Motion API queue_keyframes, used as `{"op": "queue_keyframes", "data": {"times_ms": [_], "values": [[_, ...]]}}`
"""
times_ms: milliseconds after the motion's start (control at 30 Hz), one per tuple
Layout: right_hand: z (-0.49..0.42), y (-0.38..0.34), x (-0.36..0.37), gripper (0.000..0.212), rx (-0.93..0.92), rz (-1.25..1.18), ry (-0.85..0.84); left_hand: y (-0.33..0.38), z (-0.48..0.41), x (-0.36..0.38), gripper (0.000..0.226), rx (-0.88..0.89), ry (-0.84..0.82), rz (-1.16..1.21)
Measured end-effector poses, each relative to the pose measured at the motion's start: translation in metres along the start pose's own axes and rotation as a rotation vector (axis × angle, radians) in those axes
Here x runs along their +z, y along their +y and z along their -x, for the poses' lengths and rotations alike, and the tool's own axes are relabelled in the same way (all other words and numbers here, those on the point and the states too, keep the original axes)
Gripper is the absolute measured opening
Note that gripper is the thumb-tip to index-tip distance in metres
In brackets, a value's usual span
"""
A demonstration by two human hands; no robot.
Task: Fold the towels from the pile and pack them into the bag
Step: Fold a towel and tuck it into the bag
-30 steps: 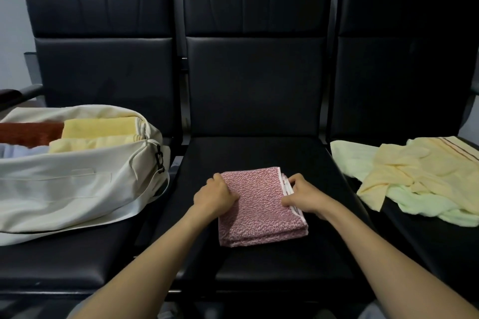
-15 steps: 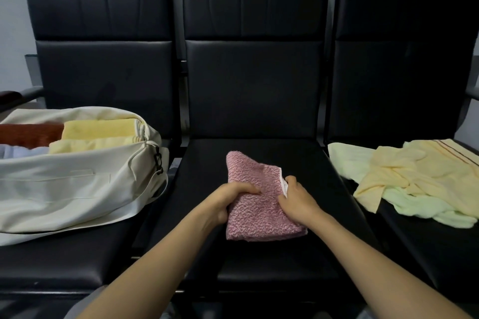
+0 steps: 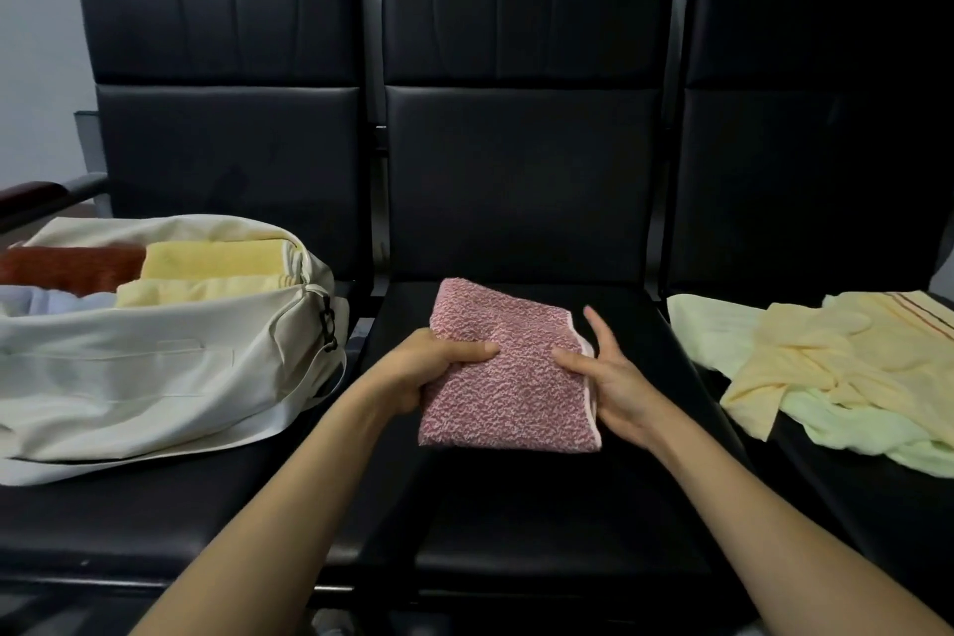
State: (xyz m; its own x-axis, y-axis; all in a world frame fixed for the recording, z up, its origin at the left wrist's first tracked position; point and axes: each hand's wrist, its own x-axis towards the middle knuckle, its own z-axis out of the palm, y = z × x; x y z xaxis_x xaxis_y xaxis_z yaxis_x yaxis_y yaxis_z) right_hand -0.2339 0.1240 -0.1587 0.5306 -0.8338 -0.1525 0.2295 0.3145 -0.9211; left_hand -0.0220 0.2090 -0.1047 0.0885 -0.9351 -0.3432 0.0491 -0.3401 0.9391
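The folded towel (image 3: 511, 377) is held between the two grips. The left grip (image 3: 439, 369) pinches its left edge, the right grip (image 3: 617, 380) its right edge, thumbs on top.

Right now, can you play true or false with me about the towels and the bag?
1. The left hand and right hand both hold the pink towel. True.
2. The bag is zipped shut. False: the white bag is open, with folded towels inside.
3. The pink towel is already packed. False: it is held over the middle seat.
4. Yellow and green towels lie crumpled on the right seat. True.
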Motion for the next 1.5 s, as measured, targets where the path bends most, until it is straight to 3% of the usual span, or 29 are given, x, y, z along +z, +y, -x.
{"op": "queue_keyframes", "data": {"times_ms": [133, 167, 233, 300, 433, 500, 600, 800, 1000, 1133, 1200, 1267, 1333, 1400, 1500], "values": [[0.008, -0.006, 0.003, 0.053, -0.032, 0.072, -0.134, -0.013, -0.006, -0.006, 0.093, 0.165, 0.218, -0.204], [0.010, -0.009, 0.005, 0.047, -0.025, 0.057, -0.146, -0.014, -0.006, -0.006, 0.093, 0.253, 0.238, -0.245], [0.009, -0.011, 0.005, 0.044, -0.044, 0.087, -0.122, -0.011, -0.004, -0.007, 0.071, 0.350, 0.134, -0.251], [0.011, -0.014, 0.006, 0.045, -0.089, 0.181, -0.098, -0.008, 0.000, -0.013, 0.054, 0.322, -0.032, -0.278], [0.015, -0.019, 0.003, 0.082, -0.057, 0.506, -0.134, -0.013, 0.002, -0.021, 0.089, 0.332, -0.150, -0.461], [0.015, -0.017, 0.004, 0.098, -0.053, 0.735, -0.091, -0.018, -0.001, -0.020, 0.104, 0.349, -0.093, -0.555], [0.014, -0.013, 0.010, 0.103, -0.139, 1.048, 0.037, -0.025, -0.004, -0.015, 0.111, 0.393, 0.038, -0.714], [0.015, -0.007, 0.024, 0.078, -0.355, 1.251, 0.225, -0.032, -0.004, -0.010, 0.097, 0.567, 0.336, -0.865], [0.017, -0.012, 0.030, 0.044, -0.510, 1.246, 0.308, -0.031, 0.004, -0.010, 0.069, 0.666, 0.490, -1.000], [0.017, -0.016, 0.023, 0.033, -0.328, 1.237, 0.306, -0.027, 0.005, -0.018, 0.050, 0.619, 0.445, -1.034], [0.014, -0.018, 0.018, 0.035, -0.211, 1.032, 0.270, -0.021, 0.005, -0.025, 0.046, 0.496, 0.360, -0.783], [0.012, -0.019, 0.021, 0.033, -0.147, 0.681, 0.195, -0.017, 0.007, -0.031, 0.058, 0.364, 0.196, -0.340], [0.011, -0.018, 0.027, 0.029, -0.087, 0.435, 0.129, -0.020, 0.001, -0.036, 0.072, 0.323, 0.112, -0.084], [0.008, -0.014, 0.031, 0.028, -0.076, 0.368, 0.087, -0.025, -0.002, -0.038, 0.077, 0.317, 0.071, 0.000], [0.006, -0.005, 0.029, 0.040, -0.073, 0.470, 0.015, -0.032, 0.000, -0.044, 0.081, 0.244, 0.062, -0.124]]}}
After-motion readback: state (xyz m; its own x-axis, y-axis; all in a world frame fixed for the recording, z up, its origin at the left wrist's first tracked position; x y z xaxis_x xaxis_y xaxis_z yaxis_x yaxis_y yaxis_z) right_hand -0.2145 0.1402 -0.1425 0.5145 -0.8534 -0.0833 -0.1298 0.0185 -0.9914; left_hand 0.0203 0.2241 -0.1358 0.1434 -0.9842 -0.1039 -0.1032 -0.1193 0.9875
